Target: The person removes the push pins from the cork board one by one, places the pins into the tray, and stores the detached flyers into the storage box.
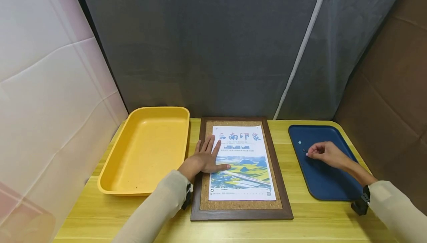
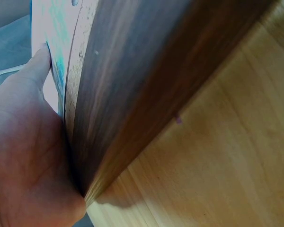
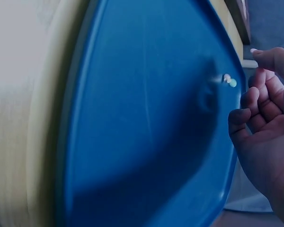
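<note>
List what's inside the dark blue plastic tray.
In the dark blue plastic tray: a pale round-headed pin and a dark pin. The right hand hovers above; anything beneath it is hidden.

On the counter (image 1: 310,220), the bin (image 1: 146,150) sits left, the corkboard (image 1: 241,206) middle, the tray (image 1: 328,187) right. A poster (image 1: 245,161) lies on the corkboard, and a pin (image 1: 299,142) sits in the tray's far end.

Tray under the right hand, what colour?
Dark blue tray, clearest in the head view.
</note>
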Demonstrator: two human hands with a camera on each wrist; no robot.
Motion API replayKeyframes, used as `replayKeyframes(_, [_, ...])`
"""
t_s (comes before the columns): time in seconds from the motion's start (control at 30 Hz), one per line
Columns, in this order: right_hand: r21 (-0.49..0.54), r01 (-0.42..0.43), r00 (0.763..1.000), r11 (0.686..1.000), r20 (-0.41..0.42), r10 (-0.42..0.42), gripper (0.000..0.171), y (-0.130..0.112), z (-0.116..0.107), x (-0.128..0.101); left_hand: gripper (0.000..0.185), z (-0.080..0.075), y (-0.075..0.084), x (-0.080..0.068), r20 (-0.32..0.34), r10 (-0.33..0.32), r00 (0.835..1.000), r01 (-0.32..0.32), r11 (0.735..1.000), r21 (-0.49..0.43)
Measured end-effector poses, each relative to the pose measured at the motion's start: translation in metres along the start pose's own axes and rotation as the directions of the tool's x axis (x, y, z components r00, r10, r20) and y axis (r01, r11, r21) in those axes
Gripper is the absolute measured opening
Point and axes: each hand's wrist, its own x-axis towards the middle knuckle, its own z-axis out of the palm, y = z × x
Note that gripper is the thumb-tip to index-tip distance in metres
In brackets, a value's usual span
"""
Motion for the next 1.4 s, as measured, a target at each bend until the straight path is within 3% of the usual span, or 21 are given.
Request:
replayKeyframes(0.57, [-0.018,-0.043,0.999,0.999,0.013,0.043,0.009,0.021,0.001,0.011,0.119,0.001,0.000,0.002,-0.007,0.001,1.000,-0.001,1.000,0.011])
replayKeyframes(1.4, [-0.097,-0.022,1.000,0.995,-0.023,0.020,0.005,0.025,0.006,0.011,0.119,-0.001,0.001,-0.001,0.000,-0.004,1.000,0.004,1.000,0.016])
